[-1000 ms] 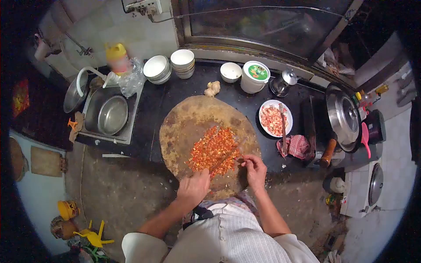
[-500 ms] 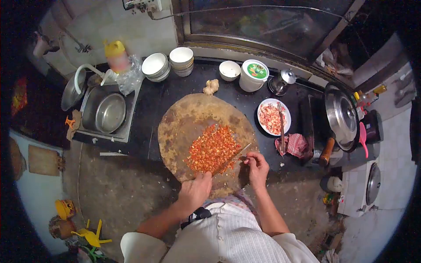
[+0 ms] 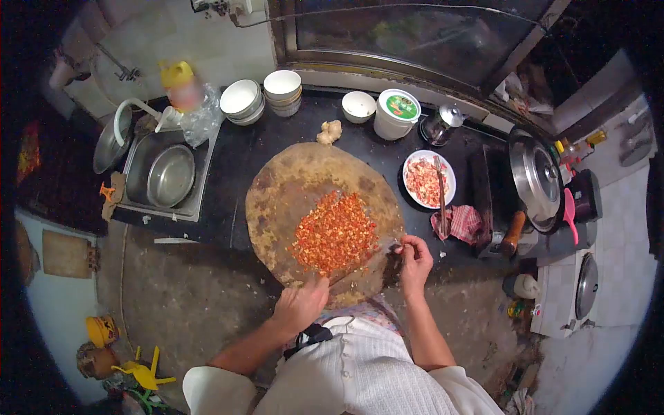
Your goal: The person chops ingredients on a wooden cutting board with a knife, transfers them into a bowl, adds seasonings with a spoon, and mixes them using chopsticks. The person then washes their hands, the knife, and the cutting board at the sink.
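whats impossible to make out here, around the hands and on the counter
All in the head view:
- Left hand: its back hides what the fingers close on.
- Right hand: the dark bit at its fingertips is too small to identify.
- White tub: its lid hides the contents; the lettering is too small.
- Large metal lid beside the pink ladle: it covers whatever is beneath.

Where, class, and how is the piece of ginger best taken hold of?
Grip the ginger around its knobbly middle, coming from above: its lumps should give good purchase, it lies just beyond the chopping board's far edge, and nothing covers it.
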Demonstrator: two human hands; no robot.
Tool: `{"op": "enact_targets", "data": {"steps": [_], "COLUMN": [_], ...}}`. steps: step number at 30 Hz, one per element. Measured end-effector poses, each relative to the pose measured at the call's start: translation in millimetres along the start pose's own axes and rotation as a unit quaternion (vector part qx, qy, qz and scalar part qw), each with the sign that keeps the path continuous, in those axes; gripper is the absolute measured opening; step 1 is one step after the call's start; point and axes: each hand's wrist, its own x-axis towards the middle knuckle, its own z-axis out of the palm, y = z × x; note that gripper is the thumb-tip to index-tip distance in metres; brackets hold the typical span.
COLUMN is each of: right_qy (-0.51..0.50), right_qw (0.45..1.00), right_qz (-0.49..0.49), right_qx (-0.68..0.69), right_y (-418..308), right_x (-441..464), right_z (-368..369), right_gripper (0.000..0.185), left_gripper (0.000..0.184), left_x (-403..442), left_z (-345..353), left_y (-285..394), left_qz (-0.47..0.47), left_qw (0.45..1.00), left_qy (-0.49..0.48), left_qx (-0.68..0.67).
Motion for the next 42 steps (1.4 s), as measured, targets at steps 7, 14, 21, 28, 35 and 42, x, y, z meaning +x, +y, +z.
{"op": "enact_targets", "data": {"steps": [7,14,21,28,35,42], "right_qy": [0.016,-0.037,-0.094,-0.179,-0.284,-0.385], "right_qw": [0.999,0.997,0.994,0.978,0.902,0.859], "right_qz": [0.016,0.017,0.04,-0.035,-0.283,-0.265], "right_qx": [0.031,0.064,0.037,-0.103,-0.162,-0.21], "right_y": [3.9,6.4,3.4,-9.7,-34.8,-58.8], "right_x": [2.9,-4.1,-5.4,-5.3,-6.7,18.8], "right_z": [-6.5,7.3,24.0,39.7,57.8,61.4], "right_gripper": [0.014,0.012,0.013,0.014,0.019,0.017], "left_gripper": [0.023,0.018,0.015,0.018,0.018,0.027], "left_x": [27.1,17.4,21.3,22.0,21.6,29.5], "left_z": [-8.6,-19.8,-35.3,-31.0,-43.9,-29.6], "left_y": [-46.4,-21.7,-26.2,-30.0,-35.4,-44.1], "left_qz": [0.01,-0.076,-0.106,-0.122,-0.151,-0.156], "left_qw": [0.998,0.983,0.987,0.982,0.979,0.927], "left_qy": [0.035,0.168,0.118,0.145,0.135,0.34], "left_qx": [-0.053,0.002,-0.001,-0.022,-0.011,-0.028]}}
